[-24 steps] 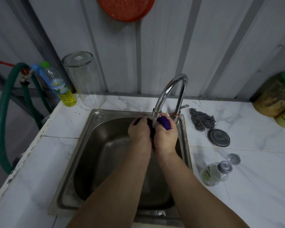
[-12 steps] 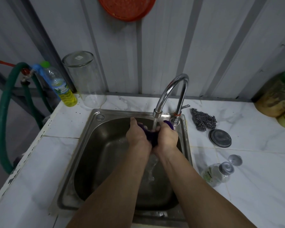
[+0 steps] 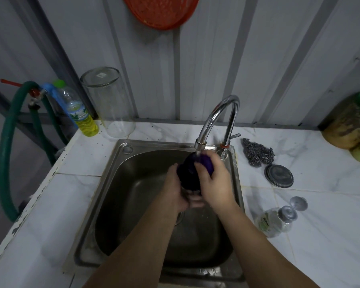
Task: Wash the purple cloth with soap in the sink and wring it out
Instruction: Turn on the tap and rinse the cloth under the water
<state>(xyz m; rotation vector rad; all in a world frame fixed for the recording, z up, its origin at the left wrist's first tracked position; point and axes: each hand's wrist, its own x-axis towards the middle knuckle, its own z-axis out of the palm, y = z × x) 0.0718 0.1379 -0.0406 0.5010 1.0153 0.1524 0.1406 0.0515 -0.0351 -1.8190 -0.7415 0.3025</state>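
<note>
The purple cloth [image 3: 190, 171] is bunched up between both hands, right under the spout of the chrome tap [image 3: 216, 119], with water running onto it. My left hand [image 3: 176, 188] grips the cloth's lower left side. My right hand [image 3: 215, 179] curls over its upper right part. All of this is above the steel sink [image 3: 121, 183]. A bottle of yellow liquid [image 3: 82, 115] with a green cap stands at the counter's back left corner.
A tall upturned glass jar [image 3: 110, 102] stands behind the sink. Right of the sink lie a steel scourer [image 3: 258, 153], a round metal lid [image 3: 279, 176] and a small glass bottle [image 3: 276, 221] on its side. A green hose [image 3: 5, 146] hangs at left.
The hands have shifted: the right hand rose and moved over the top of the cloth, the left hand dropped lower, and the cloth is bunched higher under the spout.
</note>
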